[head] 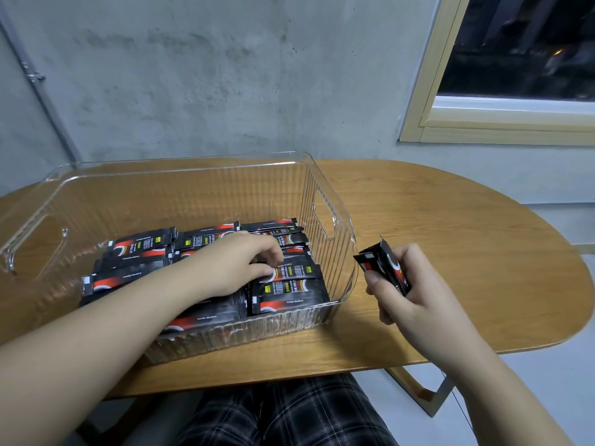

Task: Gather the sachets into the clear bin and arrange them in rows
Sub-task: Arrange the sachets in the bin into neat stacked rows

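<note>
Fingers (272, 252) of left hand (238, 262) hide sachets (289, 286) beneath.

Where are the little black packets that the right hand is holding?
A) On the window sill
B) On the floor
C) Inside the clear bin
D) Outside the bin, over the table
D: the right hand grips a few sachets just outside the clear bin, above the table, while the left hand touches the sachets in the bin.

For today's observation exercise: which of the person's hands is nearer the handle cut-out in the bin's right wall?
Right. The right hand holds sachets just outside that cut-out; the left hand is inside the bin.
</note>
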